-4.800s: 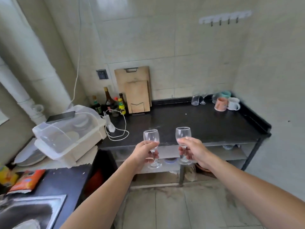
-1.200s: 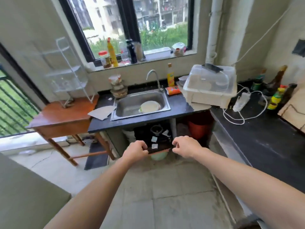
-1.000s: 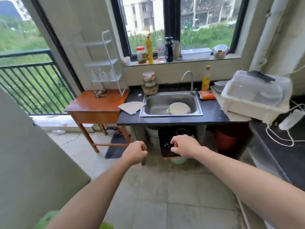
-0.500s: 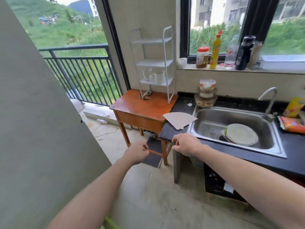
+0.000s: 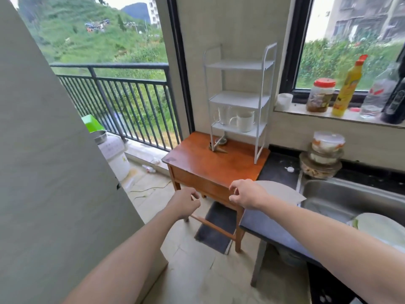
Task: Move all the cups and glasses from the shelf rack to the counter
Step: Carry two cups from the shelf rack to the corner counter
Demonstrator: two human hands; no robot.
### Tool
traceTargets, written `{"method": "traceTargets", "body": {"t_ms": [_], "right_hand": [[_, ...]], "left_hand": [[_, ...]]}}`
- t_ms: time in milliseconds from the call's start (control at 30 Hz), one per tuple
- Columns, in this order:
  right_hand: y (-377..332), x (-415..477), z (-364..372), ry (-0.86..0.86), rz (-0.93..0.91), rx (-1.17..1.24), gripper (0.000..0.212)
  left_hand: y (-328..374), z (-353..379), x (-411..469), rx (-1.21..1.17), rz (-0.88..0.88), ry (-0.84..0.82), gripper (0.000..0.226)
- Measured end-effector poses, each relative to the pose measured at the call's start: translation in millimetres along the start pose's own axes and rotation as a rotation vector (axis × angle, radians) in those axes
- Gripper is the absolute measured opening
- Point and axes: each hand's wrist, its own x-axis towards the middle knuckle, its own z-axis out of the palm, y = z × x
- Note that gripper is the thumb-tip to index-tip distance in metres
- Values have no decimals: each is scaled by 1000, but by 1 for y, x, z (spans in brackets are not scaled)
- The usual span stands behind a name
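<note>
Kitchen corner, daylit. Left: plain grey wall (image 5: 54, 172) slanting across view. Beyond: dark balcony railing (image 5: 122, 93), green hillside (image 5: 87, 40) behind. Centre: beige wall strip (image 5: 230, 29) between balcony opening and black-framed window (image 5: 350, 40) at right; windowsill (image 5: 339, 116) below window. Wooden table (image 5: 208, 165) against wall strip, white shelf rack (image 5: 238, 98) upright on rear of top. Dark counter (image 5: 263, 223) at table's right side, steel sink (image 5: 341, 198) set in it. Pale tiled floor (image 5: 197, 277); dark mat (image 5: 219, 227) under table.
</note>
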Motion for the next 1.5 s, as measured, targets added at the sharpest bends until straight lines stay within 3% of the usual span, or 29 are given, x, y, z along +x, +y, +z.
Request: {"method": "traceTargets", "body": {"t_ms": [300, 433, 633, 900, 1300, 1500], "right_hand": [[-25, 138, -26, 134, 146, 93, 37], [-30, 179, -33, 152, 181, 124, 36], [-1, 238, -51, 166, 267, 141, 37], [50, 326, -75, 284, 344, 287, 37], [77, 419, -80, 462, 393, 465, 42], [81, 450, -62, 592, 439, 689, 26]], "left_hand": [[-18, -70, 166, 6, 179, -66, 5], [-11, -89, 226, -6, 226, -64, 12], [6, -84, 301, -29, 258, -129, 8], [46, -75, 397, -11, 255, -97, 8], [89, -68, 504, -19, 334, -50, 57], [105, -54, 537, -95, 323, -40, 45]]}}
